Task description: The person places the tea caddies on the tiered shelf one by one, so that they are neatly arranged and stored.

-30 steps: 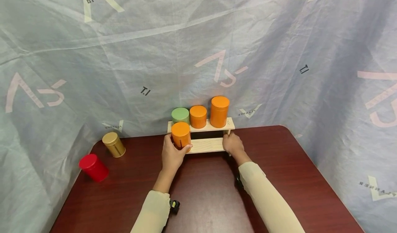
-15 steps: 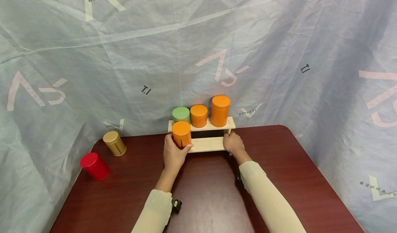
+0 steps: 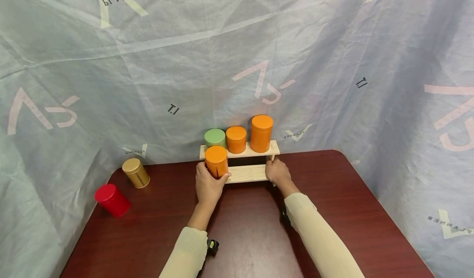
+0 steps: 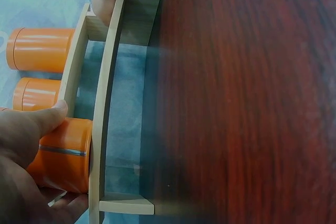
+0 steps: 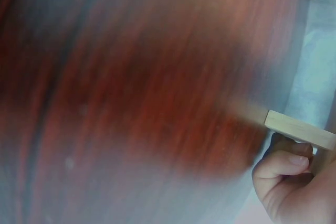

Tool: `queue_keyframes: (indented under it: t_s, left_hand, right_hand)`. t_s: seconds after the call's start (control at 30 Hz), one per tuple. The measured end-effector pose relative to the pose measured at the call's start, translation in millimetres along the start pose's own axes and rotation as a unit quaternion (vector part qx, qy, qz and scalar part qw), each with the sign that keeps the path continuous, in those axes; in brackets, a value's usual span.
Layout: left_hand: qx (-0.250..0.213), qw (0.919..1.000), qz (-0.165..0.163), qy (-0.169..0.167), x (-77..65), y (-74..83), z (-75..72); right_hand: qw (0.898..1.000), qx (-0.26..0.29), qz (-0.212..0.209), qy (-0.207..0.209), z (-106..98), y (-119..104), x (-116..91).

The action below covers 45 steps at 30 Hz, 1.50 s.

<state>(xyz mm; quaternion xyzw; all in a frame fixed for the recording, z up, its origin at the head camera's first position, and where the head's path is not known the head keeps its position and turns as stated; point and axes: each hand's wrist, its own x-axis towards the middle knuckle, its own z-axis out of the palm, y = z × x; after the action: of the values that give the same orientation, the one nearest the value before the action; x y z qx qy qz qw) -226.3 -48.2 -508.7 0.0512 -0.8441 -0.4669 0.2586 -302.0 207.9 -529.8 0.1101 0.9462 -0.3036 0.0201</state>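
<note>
My left hand (image 3: 209,186) grips an orange canister (image 3: 217,159), thumb on one side and fingers around the other. In the left wrist view the canister (image 4: 65,156) stands with its base against the lower board of a small two-tier wooden shelf (image 3: 249,173), at the shelf's left end. At the other end my right hand (image 3: 278,172) holds the shelf's side support, fingers curled in the right wrist view beside the wooden end piece (image 5: 299,129). On the upper board stand a green canister (image 3: 214,137), a short orange canister (image 3: 236,140) and a tall orange canister (image 3: 261,134).
A gold canister (image 3: 135,173) and a red canister (image 3: 112,200) stand at the left side of the dark red-brown table (image 3: 252,232). Grey printed cloth (image 3: 207,76) hangs close behind the shelf and along both sides.
My left wrist and forearm have shifted slightly right, while the held canister stays at the shelf's left end. My right hand keeps its hold on the shelf.
</note>
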Motion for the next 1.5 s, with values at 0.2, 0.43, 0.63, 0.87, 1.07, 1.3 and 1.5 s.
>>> queue_keyframes:
  t_s: [0.2,0.43,0.63,0.87,1.07,1.3,1.5]
  left_hand:
    - [0.008,0.9998,-0.006,-0.018,3.5,-1.3,2.3]
    - [0.011,0.9983,-0.002,-0.058,4.2,-4.9,-5.0]
    - [-0.033,0.9955,-0.019,-0.087,-5.2,-9.4,-18.2]
    - [-0.047,0.9933,-0.034,-0.100,-11.1,-14.7,-31.6]
    - [-0.030,0.9928,-0.042,-0.108,-11.0,-18.3,-43.8]
    - [-0.023,0.9928,-0.044,-0.108,-11.3,-25.6,-54.4]
    - [-0.033,0.9946,-0.052,-0.083,-11.9,-31.3,-66.2]
  right_hand:
    - [1.000,0.007,0.005,0.003,0,2,3]
    - [1.000,0.008,0.009,-0.004,3,1,5]
    - [1.000,0.006,-0.002,0.006,2,-2,1]
    - [1.000,0.014,0.005,0.001,1,-2,-1]
    - [1.000,0.018,0.002,-0.001,1,0,-1]
    - [1.000,0.020,0.009,0.006,1,1,0]
    - [1.000,0.015,0.004,0.005,1,0,-1]
